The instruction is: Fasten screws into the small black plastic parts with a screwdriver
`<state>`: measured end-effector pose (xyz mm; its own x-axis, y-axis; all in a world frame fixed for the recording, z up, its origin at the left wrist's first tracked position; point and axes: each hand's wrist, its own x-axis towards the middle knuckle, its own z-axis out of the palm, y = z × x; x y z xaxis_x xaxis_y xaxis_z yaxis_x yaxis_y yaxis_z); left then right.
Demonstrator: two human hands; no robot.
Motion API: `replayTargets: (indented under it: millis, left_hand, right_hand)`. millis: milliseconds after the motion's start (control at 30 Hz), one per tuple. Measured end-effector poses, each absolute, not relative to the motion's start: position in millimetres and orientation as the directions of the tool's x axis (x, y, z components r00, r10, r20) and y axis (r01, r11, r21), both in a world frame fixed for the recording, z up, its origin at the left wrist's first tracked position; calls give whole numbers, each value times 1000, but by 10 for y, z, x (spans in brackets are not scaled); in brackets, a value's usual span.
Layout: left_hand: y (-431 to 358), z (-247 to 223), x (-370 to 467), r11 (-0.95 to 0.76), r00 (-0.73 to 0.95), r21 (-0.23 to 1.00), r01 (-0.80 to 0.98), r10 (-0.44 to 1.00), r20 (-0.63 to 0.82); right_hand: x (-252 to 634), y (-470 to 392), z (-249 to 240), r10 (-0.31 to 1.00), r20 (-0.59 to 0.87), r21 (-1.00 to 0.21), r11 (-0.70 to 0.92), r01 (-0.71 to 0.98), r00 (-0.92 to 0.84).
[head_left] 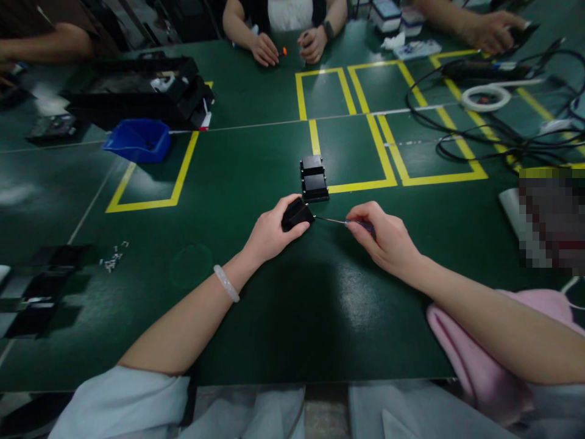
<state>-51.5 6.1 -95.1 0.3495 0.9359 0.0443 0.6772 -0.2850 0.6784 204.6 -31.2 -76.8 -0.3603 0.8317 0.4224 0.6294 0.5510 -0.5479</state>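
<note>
A small black block (296, 215) is gripped between the thumb and fingers of my left hand (270, 233), just over the green table (274, 317). My right hand (382, 239) is closed round the dark handle of a screwdriver (333, 221). Its thin metal shaft points left, and the tip meets or nearly meets a small screw at the block's right edge. Directly behind the block, black parts (315, 183) with small screws along their sides stand in a short row.
Loose screws (112, 259) and black pieces (41, 286) lie at the left. Further back are a blue bin (139, 140) and black trays (137, 91). Cables (493, 143) and a pink cloth (484, 353) are at the right. Other people's hands (313, 46) rest across the table.
</note>
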Motion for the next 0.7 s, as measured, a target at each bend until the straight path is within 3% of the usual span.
replayTargets:
  millis: [700]
  left_hand:
    - [61,-957,-508,-295,347,671,680,936,60]
  right_hand:
    - [2041,-307,-774,844,412,-572,533,623,-344]
